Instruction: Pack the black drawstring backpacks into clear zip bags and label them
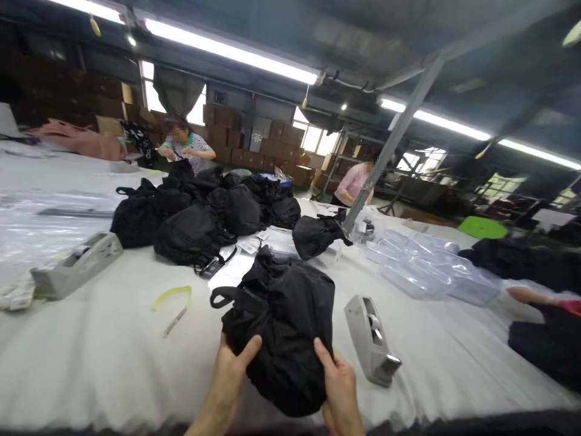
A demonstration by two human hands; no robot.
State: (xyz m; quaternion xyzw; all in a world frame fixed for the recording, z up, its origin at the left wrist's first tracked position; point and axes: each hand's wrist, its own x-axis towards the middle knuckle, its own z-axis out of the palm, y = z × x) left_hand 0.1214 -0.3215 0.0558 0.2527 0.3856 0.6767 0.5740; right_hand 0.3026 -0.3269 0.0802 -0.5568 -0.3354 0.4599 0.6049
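Note:
Between my two hands is a black fabric bag [290, 315] with gathered cloth and a loop strap at its upper left. My left hand [231, 369] grips its lower left side, thumb lying on top. On the right side, my right hand [338, 381] holds the bag's edge with the thumb on the front and fingers behind. Just right of the bag lies a grey tape dispenser [370, 339]. A yellow strip tool [175, 306] rests to the left. Beyond the bag, a black bag with a paper tag [211, 266] sits in a heap of similar bags [238, 209].
Another tape dispenser [77, 266] stands left, near clear plastic sheets [49, 221]. Clear plastic boxes [422, 263] lie on the white table [436, 357] at right, by a slanted metal post [393, 145]. A co-worker's hand [526, 295] reaches in from the right; two people work farther back.

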